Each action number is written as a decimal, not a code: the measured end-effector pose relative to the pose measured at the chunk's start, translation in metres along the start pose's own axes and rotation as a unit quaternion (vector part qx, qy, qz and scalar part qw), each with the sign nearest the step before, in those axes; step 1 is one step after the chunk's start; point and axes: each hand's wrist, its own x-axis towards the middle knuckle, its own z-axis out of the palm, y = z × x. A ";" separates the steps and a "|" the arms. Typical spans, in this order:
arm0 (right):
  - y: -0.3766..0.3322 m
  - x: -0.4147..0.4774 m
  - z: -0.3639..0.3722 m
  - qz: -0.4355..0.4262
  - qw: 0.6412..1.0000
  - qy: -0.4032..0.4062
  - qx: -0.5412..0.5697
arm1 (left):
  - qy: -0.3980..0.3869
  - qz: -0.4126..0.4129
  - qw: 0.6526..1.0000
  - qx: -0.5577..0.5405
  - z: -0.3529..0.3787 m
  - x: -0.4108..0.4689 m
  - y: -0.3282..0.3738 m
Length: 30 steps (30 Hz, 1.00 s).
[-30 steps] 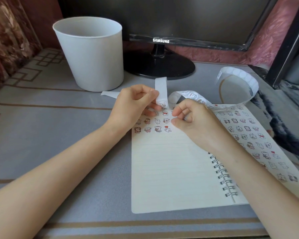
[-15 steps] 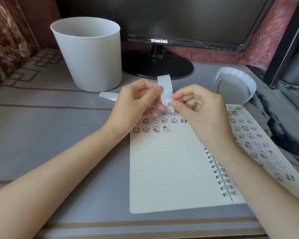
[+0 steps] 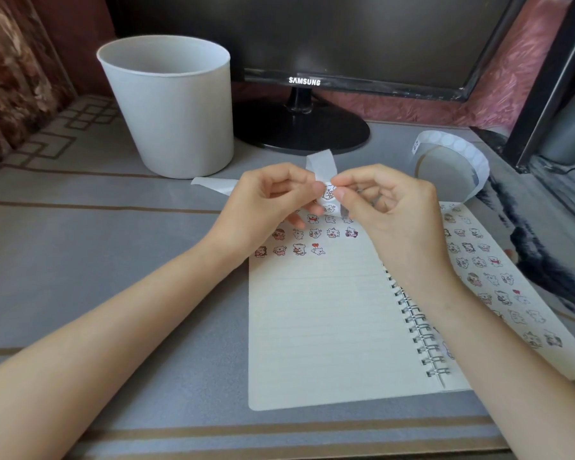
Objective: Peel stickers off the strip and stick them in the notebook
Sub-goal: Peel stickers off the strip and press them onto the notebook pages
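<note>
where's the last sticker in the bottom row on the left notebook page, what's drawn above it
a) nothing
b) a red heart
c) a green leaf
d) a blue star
b: on the notebook, the last sticker in the bottom row of the left page shows a small red heart above a white animal figure.

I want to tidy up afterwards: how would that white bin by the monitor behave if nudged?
The white bin looks thin-walled and, from what shows of its inside, empty, so probably light. It narrows toward its base, so a push near the rim may tip it; a low push would likely slide it.
</note>
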 end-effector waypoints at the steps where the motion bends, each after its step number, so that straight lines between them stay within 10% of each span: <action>1: 0.000 0.000 0.000 0.000 1.000 -0.001 -0.001 | 0.001 0.001 1.000 0.001 0.000 0.000 0.000; 30: 0.003 -0.001 -0.001 -0.041 0.993 -0.015 -0.110 | 0.012 -0.037 0.999 -0.013 0.002 -0.001 0.003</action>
